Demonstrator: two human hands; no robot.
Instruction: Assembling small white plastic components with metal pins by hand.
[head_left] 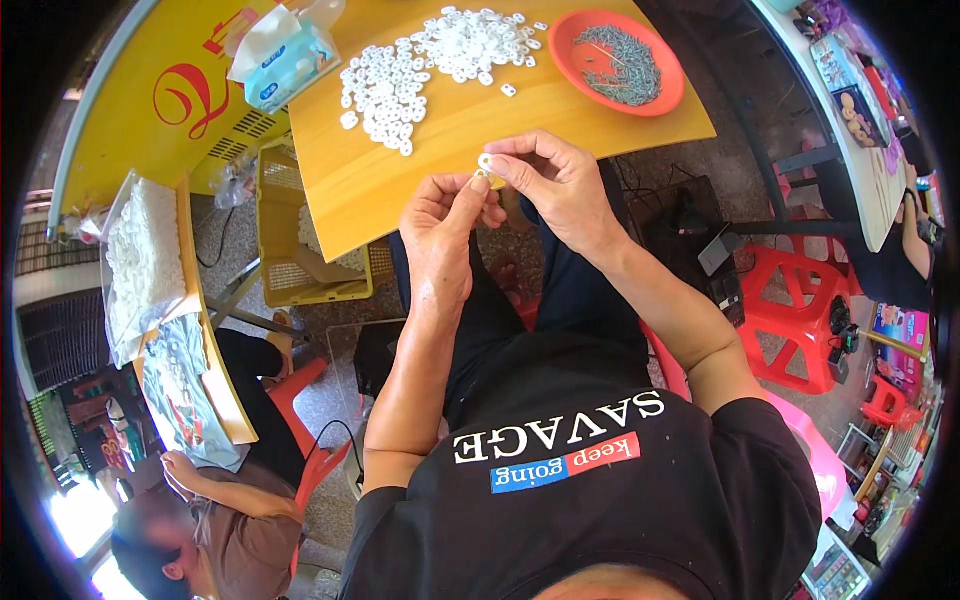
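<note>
Over the near edge of the table, both my hands meet around one small white plastic piece with holes (pixel 486 160). My left hand (pixel 445 215) is closed on its lower part between thumb and fingers. The thumb and forefinger of my right hand (pixel 560 185) pinch its upper end; whether they also hold a smaller part is hidden. Beyond my hands lie two loose heaps of like white pieces, a spread one (pixel 385 95) and a denser one (pixel 470 42). A red plastic bowl (pixel 671 95) of small grey metal screws or nails stands to the right.
A pack of tissues (pixel 290 60) sits by the wooden table's (pixel 350 195) far left corner. Below it stands a yellow crate (pixel 320 290). At left, a bag of white pieces (pixel 150 260) lies on another table, with a seated person (pixel 240 540) nearby. Red stools (pixel 790 310) stand right.
</note>
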